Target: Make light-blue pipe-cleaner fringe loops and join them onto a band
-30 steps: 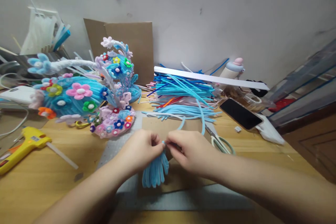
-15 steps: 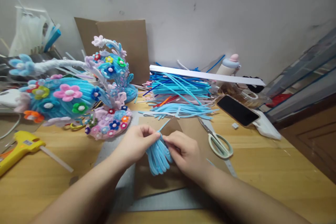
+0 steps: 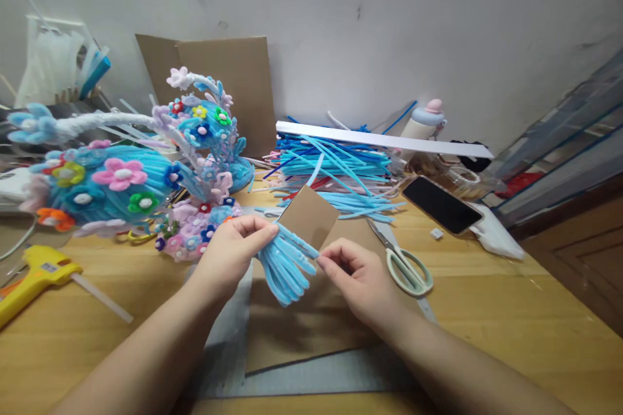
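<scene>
A bundle of light blue pipe cleaners (image 3: 283, 275), looped and gathered at the top, hangs over the mat, pinched near its gathered end by my left hand (image 3: 238, 246). My right hand (image 3: 351, 270) is closed at the tip of one light blue strand (image 3: 302, 243), drawn out to the side of the bundle. Behind the bundle a small piece of cardboard (image 3: 311, 214) stands tilted. A larger cardboard sheet (image 3: 292, 343) lies beneath on a grey mat (image 3: 316, 379). Scissors (image 3: 409, 270) with pale green handles rest to the right.
Left stand flower-covered blue pipe-cleaner ornaments (image 3: 121, 175) and a yellow glue gun (image 3: 41, 272). A pile of blue pipe cleaners (image 3: 341, 162) with a white strip (image 3: 384, 138) on top lies at the back. A phone (image 3: 440, 204) and a bottle (image 3: 423, 126) are at the right.
My left hand has moved up and left with the bundle, which now tilts. My right hand has shifted right, drawing one strand outward. The small cardboard piece shows more and stands higher.
</scene>
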Motion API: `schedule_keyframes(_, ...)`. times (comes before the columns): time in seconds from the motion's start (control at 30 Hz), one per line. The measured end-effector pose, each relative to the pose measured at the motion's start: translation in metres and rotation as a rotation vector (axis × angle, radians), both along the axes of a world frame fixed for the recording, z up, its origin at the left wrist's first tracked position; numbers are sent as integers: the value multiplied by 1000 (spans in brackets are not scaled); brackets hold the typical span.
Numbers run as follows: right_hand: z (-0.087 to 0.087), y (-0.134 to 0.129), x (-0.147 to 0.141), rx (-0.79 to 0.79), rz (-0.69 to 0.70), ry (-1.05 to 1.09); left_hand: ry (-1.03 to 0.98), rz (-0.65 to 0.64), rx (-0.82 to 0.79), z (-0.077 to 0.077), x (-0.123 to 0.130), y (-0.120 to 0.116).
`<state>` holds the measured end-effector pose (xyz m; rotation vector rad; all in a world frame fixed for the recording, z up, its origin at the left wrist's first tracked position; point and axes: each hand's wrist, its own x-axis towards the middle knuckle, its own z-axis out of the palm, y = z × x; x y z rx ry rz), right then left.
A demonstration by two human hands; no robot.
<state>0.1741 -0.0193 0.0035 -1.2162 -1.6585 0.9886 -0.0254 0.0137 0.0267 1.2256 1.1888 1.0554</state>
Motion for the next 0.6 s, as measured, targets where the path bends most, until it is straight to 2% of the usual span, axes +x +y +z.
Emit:
schedule_keyframes(0.47, 0, 5, -2, -155, 54, 163, -79, -20, -2, -2, -2, 1)
schedule_keyframes(0.53, 0, 7, -1, -205, 91, 212, -99, -28, -9, -1, -4, 1)
schedule_keyframes(0.6, 0, 8, 4, -289, 186, 238, -127, -62, -38, 3, -7, 1)
